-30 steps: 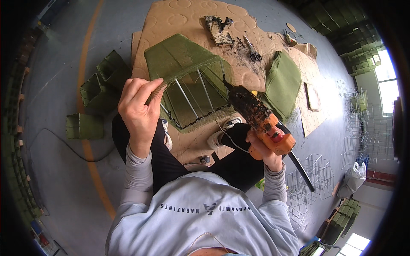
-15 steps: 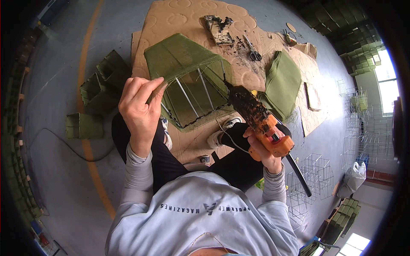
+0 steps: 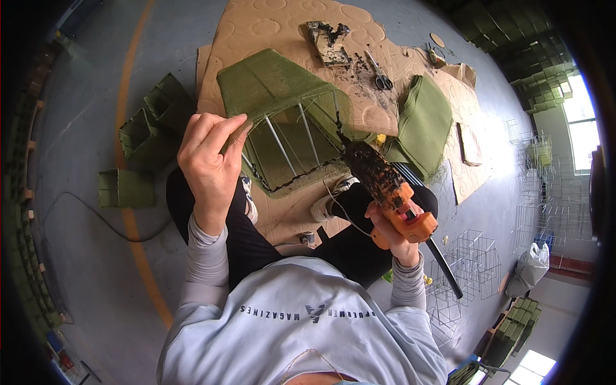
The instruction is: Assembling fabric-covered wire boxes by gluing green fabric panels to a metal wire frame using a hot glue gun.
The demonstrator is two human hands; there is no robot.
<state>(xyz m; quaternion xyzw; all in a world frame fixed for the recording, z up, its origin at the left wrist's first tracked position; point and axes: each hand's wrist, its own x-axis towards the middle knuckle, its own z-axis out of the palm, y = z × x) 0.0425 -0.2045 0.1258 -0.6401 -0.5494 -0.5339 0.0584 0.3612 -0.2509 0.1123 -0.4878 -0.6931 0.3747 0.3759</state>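
Observation:
A green mesh fabric box (image 3: 273, 80) on a wire frame lies before me, its open side facing me. My left hand (image 3: 210, 154) pinches the fabric edge at the box's left corner between thumb and fingers. In my right hand (image 3: 396, 239) is an orange glue gun (image 3: 410, 218), its front crusted with black glue. A black glue stick (image 3: 444, 268) sticks out of its back. The nozzle meets the right edge of the opening, by a strand of black glue. A beaded black glue line (image 3: 301, 177) runs along the near edge of the opening.
Cardboard (image 3: 256, 25) lies underneath, with scissors (image 3: 383, 81) and a glue-smeared piece (image 3: 326, 45) on it. Folded green fabric (image 3: 423, 128) is stacked to the right. Green boxes (image 3: 138, 135) stand at left, wire frames (image 3: 471, 263) at right. A cable (image 3: 96, 212) crosses the floor.
The glue gun has shifted slightly toward me, its nozzle lower along the right edge of the opening. My left hand has barely moved and still pinches the fabric.

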